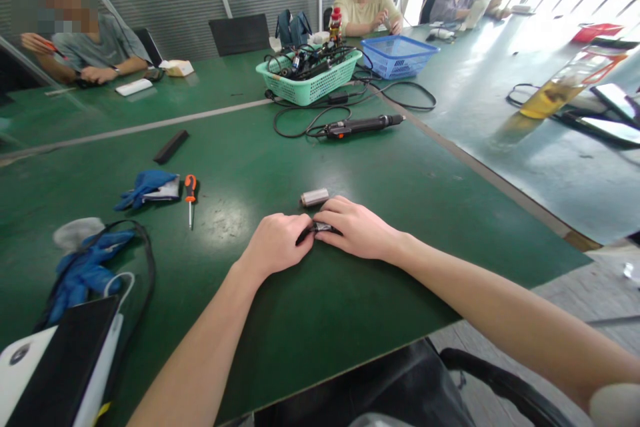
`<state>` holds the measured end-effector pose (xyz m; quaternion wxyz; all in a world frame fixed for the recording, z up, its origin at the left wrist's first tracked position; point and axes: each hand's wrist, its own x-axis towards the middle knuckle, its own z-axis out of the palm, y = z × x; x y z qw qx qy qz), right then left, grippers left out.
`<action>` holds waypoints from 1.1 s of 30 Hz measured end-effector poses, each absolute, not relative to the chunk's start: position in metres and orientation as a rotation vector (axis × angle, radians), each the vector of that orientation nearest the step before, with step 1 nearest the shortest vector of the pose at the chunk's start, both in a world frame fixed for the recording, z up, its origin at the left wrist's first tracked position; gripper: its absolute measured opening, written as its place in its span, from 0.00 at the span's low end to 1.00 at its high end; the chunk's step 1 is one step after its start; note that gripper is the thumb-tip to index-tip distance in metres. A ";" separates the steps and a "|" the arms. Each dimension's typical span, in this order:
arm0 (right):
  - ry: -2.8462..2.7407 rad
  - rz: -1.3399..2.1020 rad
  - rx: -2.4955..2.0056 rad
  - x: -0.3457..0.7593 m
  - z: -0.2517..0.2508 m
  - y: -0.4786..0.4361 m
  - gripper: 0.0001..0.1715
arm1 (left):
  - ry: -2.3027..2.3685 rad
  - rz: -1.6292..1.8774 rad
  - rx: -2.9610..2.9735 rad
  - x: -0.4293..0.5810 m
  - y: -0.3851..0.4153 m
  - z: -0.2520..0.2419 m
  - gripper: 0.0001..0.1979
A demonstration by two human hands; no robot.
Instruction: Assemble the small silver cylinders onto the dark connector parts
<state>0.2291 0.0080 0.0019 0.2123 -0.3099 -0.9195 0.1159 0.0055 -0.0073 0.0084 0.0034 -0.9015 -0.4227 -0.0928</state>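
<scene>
Close to the front of the green table (pixel 320 320), my left hand (pixel 280 240) and my right hand (pixel 357 230) meet around a small dark part (pixel 323 227) with a silvery patch. Fingers of both hands are closed on it, and they cover most of it, so its kind cannot be made out. Just beyond my right fingertips a short silvery cylinder (pixel 315 197) lies on its side. To the left of my hands lies a screwdriver (pixel 191 197) with an orange and black handle, its shaft pointing towards me.
Blue gloves (pixel 150 188), a black bar (pixel 171 147) and a phone (pixel 63 363) lie on the left. Ahead are a corded electric screwdriver (pixel 363 127), a green basket (pixel 320 85) full of cables and a blue basket (pixel 400 57). A bottle (pixel 550 93) stands right. Several people sit opposite.
</scene>
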 end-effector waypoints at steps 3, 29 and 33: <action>-2.550 0.327 -0.863 0.229 0.002 0.008 0.13 | -1.323 -0.288 -2.827 0.005 -0.007 0.008 0.09; -2.526 0.337 -0.869 0.228 -0.001 0.008 0.14 | -1.308 -0.311 -2.848 0.006 -0.007 0.009 0.09; -2.529 0.338 -0.871 0.228 0.000 0.009 0.14 | -1.305 -0.307 -2.848 0.006 -0.007 0.008 0.09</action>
